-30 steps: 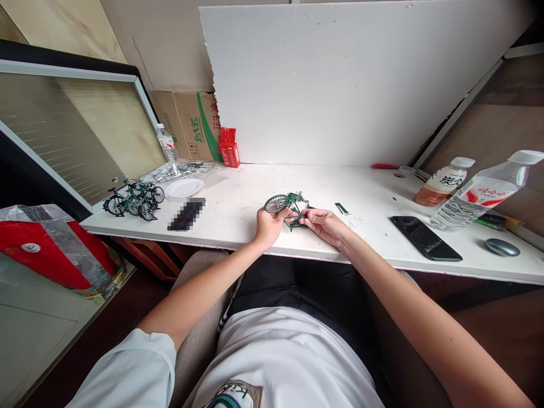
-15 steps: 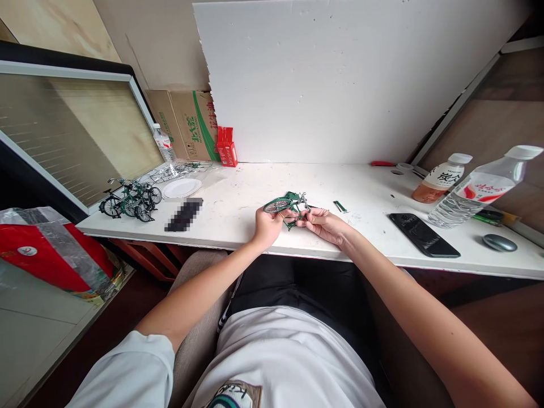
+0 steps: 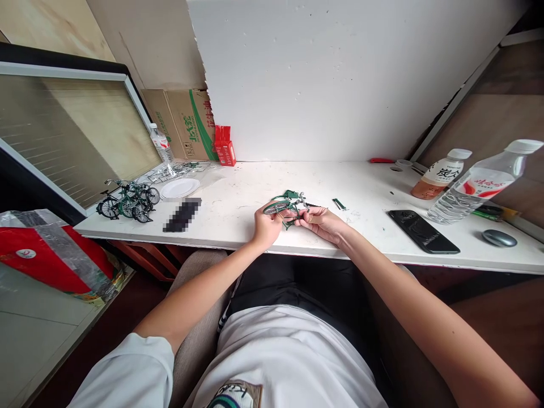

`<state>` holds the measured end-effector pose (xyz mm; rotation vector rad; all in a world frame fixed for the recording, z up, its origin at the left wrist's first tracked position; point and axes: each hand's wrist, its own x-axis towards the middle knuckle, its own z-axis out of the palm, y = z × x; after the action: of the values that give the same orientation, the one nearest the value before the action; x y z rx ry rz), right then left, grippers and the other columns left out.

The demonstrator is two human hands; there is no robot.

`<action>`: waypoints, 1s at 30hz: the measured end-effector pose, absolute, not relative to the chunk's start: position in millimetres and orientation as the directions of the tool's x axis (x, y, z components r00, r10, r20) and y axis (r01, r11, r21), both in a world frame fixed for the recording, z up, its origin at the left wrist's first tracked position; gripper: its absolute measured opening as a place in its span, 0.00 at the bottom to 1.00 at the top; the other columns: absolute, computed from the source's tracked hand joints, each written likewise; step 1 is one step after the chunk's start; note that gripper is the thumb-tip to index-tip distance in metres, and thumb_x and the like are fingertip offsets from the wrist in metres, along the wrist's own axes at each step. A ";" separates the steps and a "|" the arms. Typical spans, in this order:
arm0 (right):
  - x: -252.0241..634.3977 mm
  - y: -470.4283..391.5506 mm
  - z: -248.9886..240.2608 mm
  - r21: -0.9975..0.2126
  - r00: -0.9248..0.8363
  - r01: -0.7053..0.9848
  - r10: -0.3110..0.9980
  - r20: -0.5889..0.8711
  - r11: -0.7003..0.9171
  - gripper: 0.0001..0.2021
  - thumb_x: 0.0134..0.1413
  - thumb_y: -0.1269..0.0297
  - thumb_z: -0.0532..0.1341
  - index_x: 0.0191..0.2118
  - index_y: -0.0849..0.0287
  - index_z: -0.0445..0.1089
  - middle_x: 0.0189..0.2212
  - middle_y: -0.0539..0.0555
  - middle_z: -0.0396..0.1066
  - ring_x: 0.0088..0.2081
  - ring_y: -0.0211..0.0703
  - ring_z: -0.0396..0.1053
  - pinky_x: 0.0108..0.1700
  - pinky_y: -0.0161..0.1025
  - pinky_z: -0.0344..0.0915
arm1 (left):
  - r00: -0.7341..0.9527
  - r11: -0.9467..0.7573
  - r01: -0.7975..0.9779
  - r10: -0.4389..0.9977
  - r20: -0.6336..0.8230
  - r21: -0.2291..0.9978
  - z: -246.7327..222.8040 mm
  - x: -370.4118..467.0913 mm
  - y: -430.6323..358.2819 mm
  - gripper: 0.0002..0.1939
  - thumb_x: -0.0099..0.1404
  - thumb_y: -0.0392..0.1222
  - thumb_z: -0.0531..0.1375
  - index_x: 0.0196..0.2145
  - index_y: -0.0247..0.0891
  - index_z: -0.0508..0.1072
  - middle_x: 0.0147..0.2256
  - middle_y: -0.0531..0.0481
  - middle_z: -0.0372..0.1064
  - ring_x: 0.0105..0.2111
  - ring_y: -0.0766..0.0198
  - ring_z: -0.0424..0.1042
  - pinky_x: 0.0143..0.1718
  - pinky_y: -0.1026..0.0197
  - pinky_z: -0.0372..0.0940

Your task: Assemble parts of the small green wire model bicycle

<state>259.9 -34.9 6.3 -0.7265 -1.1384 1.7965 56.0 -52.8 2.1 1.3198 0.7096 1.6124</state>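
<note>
Model bicycle sits between our two hands, just over the near edge of the bench; whether it touches the surface, we cannot tell. Its long axis appears to run roughly sideways, from our left hand across to our right hand, so neither is clearly nearer: both are on it. Our left fingers grasp it just below the plainly visible wheel. Our right fingers are pinched at the opposite end, below the silvery handlebar, though we cannot tell whether they grip the frame or a small piece on it.

It looks thin and spindly, dark green, with fine spokes; the wheel leans over, seen at a slant. Loose green strips lie beyond our right hand, and similar bicycles stand clustered far to our left.
</note>
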 end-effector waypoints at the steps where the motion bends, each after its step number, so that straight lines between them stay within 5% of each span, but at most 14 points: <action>1: 259.8 -34.6 6.1 -0.909 -0.459 -0.358 0.888 -0.029 -0.214 0.12 0.45 0.66 0.81 0.29 0.59 0.78 0.35 0.50 0.78 0.41 0.41 0.79 0.60 0.41 0.75 | -0.011 -0.414 -0.287 0.903 0.429 0.864 2.9 55.9 -52.5 0.19 0.62 0.58 0.73 0.33 0.37 0.80 0.34 0.43 0.83 0.36 0.51 0.84 0.44 0.46 0.81; 6: 257.8 -33.4 8.4 -0.904 -0.465 -0.362 0.885 -0.034 -0.225 0.11 0.48 0.67 0.80 0.35 0.58 0.79 0.38 0.51 0.77 0.41 0.38 0.77 0.52 0.34 0.75 | 0.029 -0.372 -0.278 0.918 0.395 0.886 10.0 52.0 -48.4 0.23 0.57 0.61 0.75 0.31 0.36 0.82 0.34 0.40 0.83 0.37 0.48 0.83 0.46 0.44 0.78; 14: 253.4 -40.6 18.3 -0.941 -0.602 -0.282 0.798 0.024 -0.185 0.16 0.66 0.49 0.68 0.45 0.59 0.77 0.42 0.57 0.78 0.28 0.33 0.63 0.29 0.35 0.61 | 0.132 -0.226 -0.346 0.949 0.286 0.911 5.8 37.4 -37.6 0.22 0.53 0.59 0.78 0.31 0.35 0.84 0.34 0.42 0.82 0.43 0.50 0.80 0.58 0.47 0.68; 22: 258.4 -41.1 15.6 -0.935 -0.719 -0.269 0.694 0.034 -0.232 0.18 0.64 0.52 0.71 0.50 0.61 0.78 0.43 0.57 0.75 0.27 0.31 0.58 0.26 0.32 0.57 | 0.206 -0.136 -0.405 0.950 0.235 0.904 5.5 30.9 -32.2 0.21 0.50 0.52 0.81 0.32 0.35 0.82 0.34 0.46 0.79 0.39 0.57 0.75 0.54 0.51 0.66; 30: 255.5 -40.0 12.8 -0.940 -0.743 -0.266 0.667 0.058 -0.215 0.10 0.62 0.61 0.70 0.42 0.62 0.76 0.28 0.48 0.66 0.22 0.31 0.56 0.25 0.32 0.52 | 0.189 -0.151 -0.377 0.953 0.236 0.914 2.9 32.7 -31.6 0.22 0.49 0.54 0.81 0.30 0.35 0.81 0.31 0.48 0.77 0.37 0.59 0.74 0.52 0.53 0.67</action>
<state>255.5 -40.0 12.8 -0.4857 -1.4428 2.0027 32.7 -31.6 2.9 1.1717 0.6689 1.3258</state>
